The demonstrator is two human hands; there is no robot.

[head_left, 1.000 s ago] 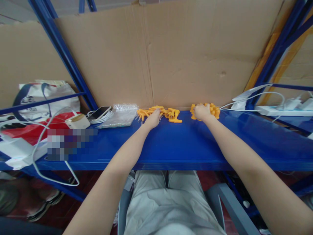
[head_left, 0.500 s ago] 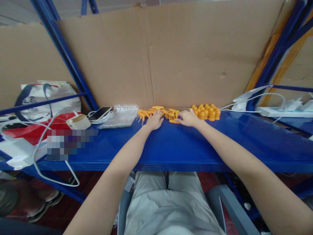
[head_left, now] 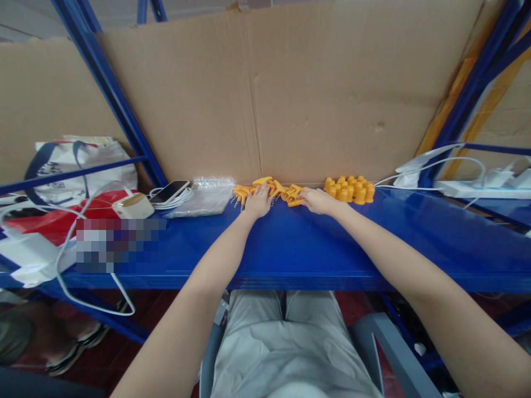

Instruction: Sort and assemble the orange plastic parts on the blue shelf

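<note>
Now orange pieces (head_left: 263, 181) lie under the spread left hand (head_left: 258, 204), right hand (head_left: 317, 200) pinching another piece (head_left: 295, 202).

The pieces (head_left: 276, 188) are orange, the tabletop (head_left: 298, 240) blue.

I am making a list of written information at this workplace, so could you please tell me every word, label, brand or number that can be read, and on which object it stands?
No text is readable.
White bag: dark lettering, too blurred to read.
Pixelated patch: any text there is masked.
Orange pieces: no lettering visible.
Cardboard: no print visible.
</note>
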